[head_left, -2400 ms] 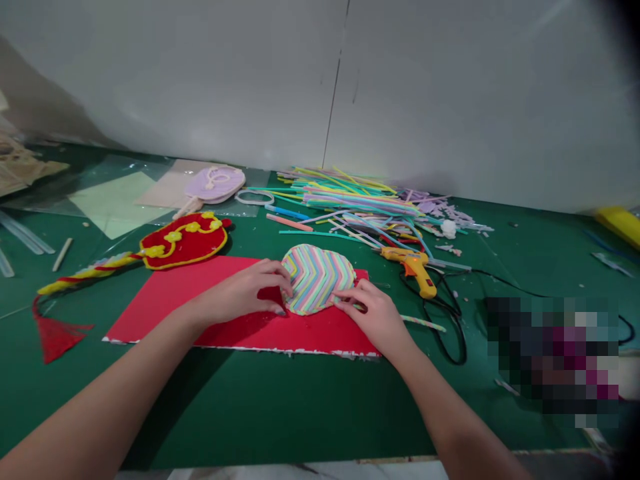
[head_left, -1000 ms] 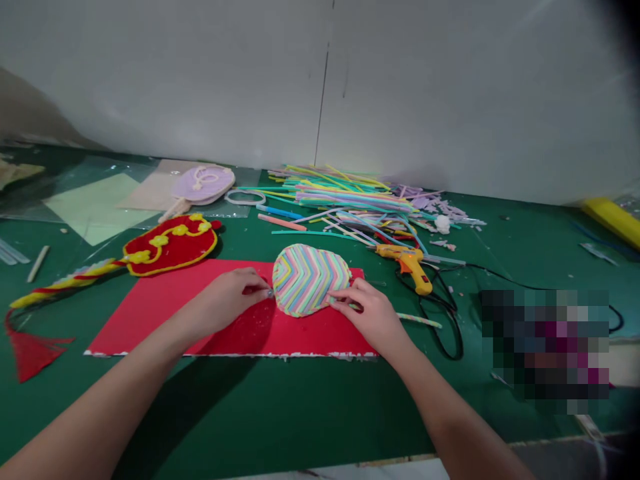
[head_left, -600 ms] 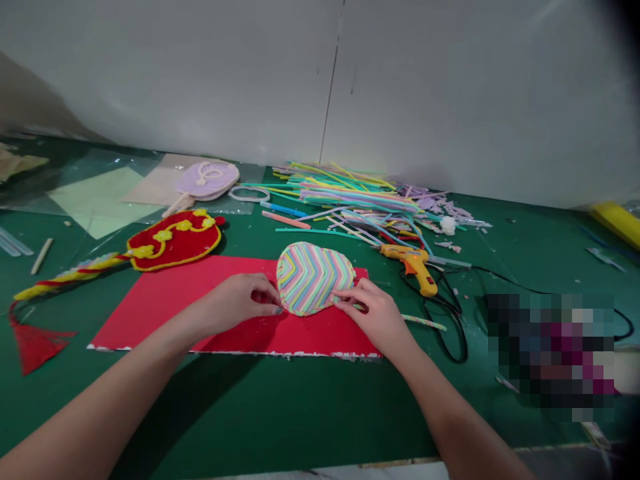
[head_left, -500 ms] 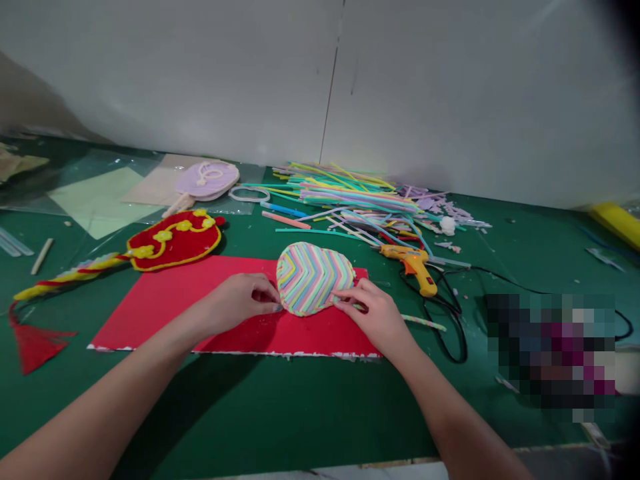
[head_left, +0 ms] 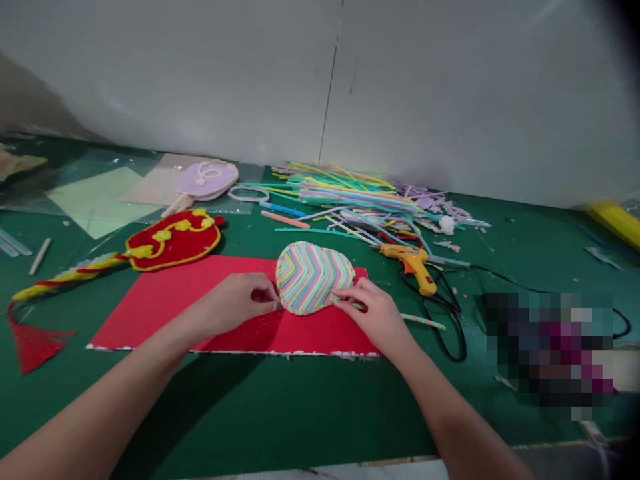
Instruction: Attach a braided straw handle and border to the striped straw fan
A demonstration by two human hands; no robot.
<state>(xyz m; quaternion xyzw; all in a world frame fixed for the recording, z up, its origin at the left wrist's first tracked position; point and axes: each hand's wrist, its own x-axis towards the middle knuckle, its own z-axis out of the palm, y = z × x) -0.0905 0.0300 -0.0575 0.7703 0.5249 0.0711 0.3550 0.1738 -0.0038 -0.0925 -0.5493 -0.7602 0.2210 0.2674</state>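
Observation:
A fan-shaped panel point(head_left: 314, 277) covered in pastel chevron stripes lies over a red sheet point(head_left: 165, 313). My left hand point(head_left: 243, 298) pinches its lower left edge between thumb and fingers. At the lower right edge, my right hand point(head_left: 370, 307) is closed on the panel's rim. Beyond my right hand a twisted pastel handle point(head_left: 424, 321) sticks out to the right. Whether it joins the panel is hidden by the hand.
A yellow glue gun point(head_left: 413, 267) with a black cord lies to the right. Pastel pipe cleaners point(head_left: 350, 190) are heaped at the back. A red fan point(head_left: 175, 240) with yellow flowers lies left, a lilac fan point(head_left: 207, 180) behind it. A pixelated patch covers the right.

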